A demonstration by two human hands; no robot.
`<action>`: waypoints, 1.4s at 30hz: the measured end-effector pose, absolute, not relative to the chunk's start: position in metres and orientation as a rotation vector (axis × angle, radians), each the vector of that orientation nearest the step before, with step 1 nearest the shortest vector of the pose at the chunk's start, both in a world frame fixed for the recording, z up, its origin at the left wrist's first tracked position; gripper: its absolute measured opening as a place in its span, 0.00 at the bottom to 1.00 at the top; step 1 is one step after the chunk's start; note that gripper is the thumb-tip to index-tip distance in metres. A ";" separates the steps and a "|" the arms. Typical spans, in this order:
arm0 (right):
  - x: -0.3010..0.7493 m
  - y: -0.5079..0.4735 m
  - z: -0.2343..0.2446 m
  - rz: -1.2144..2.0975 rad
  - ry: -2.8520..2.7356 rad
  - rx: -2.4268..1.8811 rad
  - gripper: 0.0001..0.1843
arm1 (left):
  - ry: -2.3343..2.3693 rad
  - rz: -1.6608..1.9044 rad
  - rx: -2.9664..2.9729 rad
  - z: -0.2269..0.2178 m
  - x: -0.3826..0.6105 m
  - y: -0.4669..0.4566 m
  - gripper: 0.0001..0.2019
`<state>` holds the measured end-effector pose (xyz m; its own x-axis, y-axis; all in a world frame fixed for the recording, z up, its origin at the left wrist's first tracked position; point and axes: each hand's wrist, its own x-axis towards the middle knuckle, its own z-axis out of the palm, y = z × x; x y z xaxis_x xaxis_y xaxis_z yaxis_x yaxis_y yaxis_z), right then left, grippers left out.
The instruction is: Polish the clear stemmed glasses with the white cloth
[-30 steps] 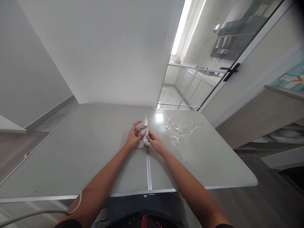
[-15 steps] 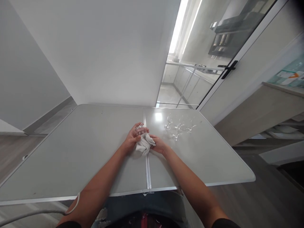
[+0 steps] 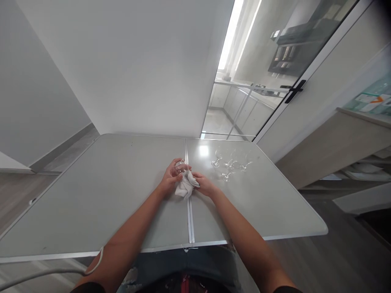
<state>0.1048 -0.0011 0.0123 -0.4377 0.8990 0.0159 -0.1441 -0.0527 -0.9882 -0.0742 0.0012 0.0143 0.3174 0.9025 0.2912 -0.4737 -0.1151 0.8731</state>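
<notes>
My left hand is wrapped round the bowl of a clear wine glass, which lies tilted just above the table's middle seam. A crumpled white cloth covers the near end of the glass, so its stem and foot are hidden. Gripping that cloth from the right is my right hand, its fingertips partly buried in the folds. Several more clear wine glasses stand together on the right half of the table, their bowls faint against the pale top.
The grey folding table has a metal rim and a centre seam. A white wall rises behind it. Beyond the right back corner is a glass door with a black handle. At far right, a wooden shelf holds packed bottles. A cable hangs at lower left.
Both hands stay in nearly the same place. The cloth's folds have shifted slightly against the glass, and the fingers of my right hand have moved a little.
</notes>
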 end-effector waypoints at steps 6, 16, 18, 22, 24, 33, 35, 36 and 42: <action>0.099 -0.003 0.017 0.895 -1.749 -1.077 0.12 | 0.667 1.414 1.233 0.009 -0.075 0.007 0.34; 0.104 0.000 0.013 1.332 -1.549 -0.986 0.22 | 0.573 1.343 1.212 0.013 -0.075 0.005 0.34; 0.100 -0.001 0.014 1.041 -1.633 -1.054 0.20 | 0.634 1.392 1.204 0.014 -0.075 0.006 0.33; 0.098 -0.002 0.016 1.127 -1.620 -1.039 0.22 | 0.613 1.384 1.192 0.017 -0.079 0.004 0.33; 0.100 -0.001 0.016 1.436 -1.506 -0.982 0.23 | 0.562 1.353 1.195 0.019 -0.080 0.002 0.33; 0.108 0.000 0.013 0.698 -1.828 -1.004 0.12 | 0.616 1.420 1.188 0.014 -0.077 0.007 0.33; 0.107 -0.001 0.013 0.691 -1.879 -1.007 0.11 | 0.630 1.423 1.195 0.013 -0.079 0.007 0.34; 0.107 -0.001 0.012 0.741 -1.890 -1.014 0.11 | 0.629 1.409 1.203 0.012 -0.080 0.007 0.34; 0.111 0.013 0.002 1.085 -1.469 -0.971 0.17 | 0.550 1.411 1.177 0.014 -0.081 0.007 0.34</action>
